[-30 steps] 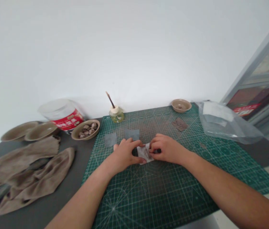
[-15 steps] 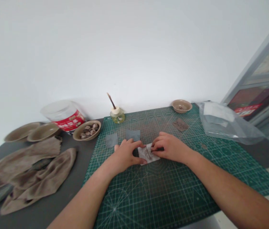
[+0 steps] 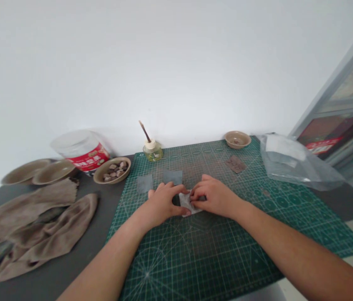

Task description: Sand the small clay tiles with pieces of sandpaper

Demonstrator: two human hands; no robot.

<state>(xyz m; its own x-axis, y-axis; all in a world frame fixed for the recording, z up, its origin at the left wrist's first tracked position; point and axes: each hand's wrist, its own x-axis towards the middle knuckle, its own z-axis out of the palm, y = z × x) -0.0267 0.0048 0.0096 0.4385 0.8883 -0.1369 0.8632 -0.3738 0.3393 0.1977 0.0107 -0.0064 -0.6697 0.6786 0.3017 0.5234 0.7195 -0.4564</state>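
Note:
A small pale greyish sheet (image 3: 185, 201), apparently sandpaper, lies on the green cutting mat (image 3: 207, 259). My left hand (image 3: 162, 203) steadies its left side, thumb and forefinger spread apart and pressing on the near and far edges. Over the right part of the sheet, my right hand (image 3: 214, 196) has its fingertips pinched together against the surface. Whatever the pinch holds is too small and too covered to name. Just beyond my left hand lie two grey squares, a darker one (image 3: 173, 176) and a lighter one (image 3: 145, 183).
On the left are crumpled brown cloths (image 3: 51, 238), a bowl of stones (image 3: 112, 170), two more bowls and a red-labelled plastic jar (image 3: 88, 159). A glass bottle with a brush (image 3: 153, 151) stands behind. Toward the right are a brown piece (image 3: 235, 164), a bowl (image 3: 237, 140) and a plastic bag (image 3: 298, 163).
My right hand has slid left across the pale sheet, toward my left thumb and forefinger, and covers more of it. The left hand keeps its place on the sheet. The view has shifted slightly.

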